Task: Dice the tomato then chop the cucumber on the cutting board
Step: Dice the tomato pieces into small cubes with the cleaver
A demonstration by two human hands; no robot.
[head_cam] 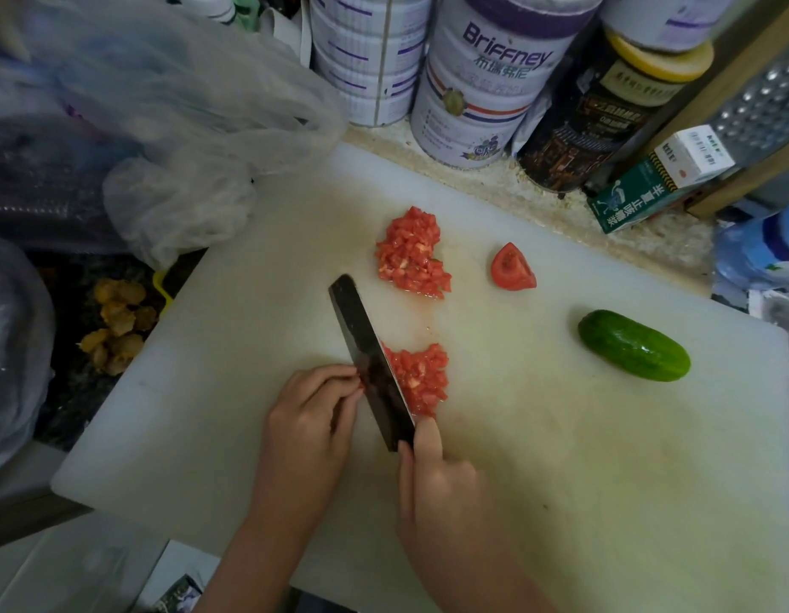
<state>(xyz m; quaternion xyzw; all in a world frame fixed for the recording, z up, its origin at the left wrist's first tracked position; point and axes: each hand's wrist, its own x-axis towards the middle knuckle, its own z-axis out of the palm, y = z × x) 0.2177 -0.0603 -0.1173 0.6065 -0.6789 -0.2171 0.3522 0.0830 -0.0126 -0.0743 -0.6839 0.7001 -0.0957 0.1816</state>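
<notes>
While the right hand [437, 480] grips a cleaver [370, 360] and the left hand [308, 418] pinches its blade, two diced tomato piles [410, 254] lie mid cutting board [560, 480]; a tomato wedge [512, 269] and whole cucumber [633, 346] near its right edge await cutting.

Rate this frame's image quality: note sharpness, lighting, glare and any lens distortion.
Head view: the centre is sharp, knife and diced tomato crisp; head view edges go soft, blurring the plastic bag and grater; the wide lens bows the cans and the edges of the cutting board; light is soft, shadows faint, with small glints on the cucumber.
</notes>
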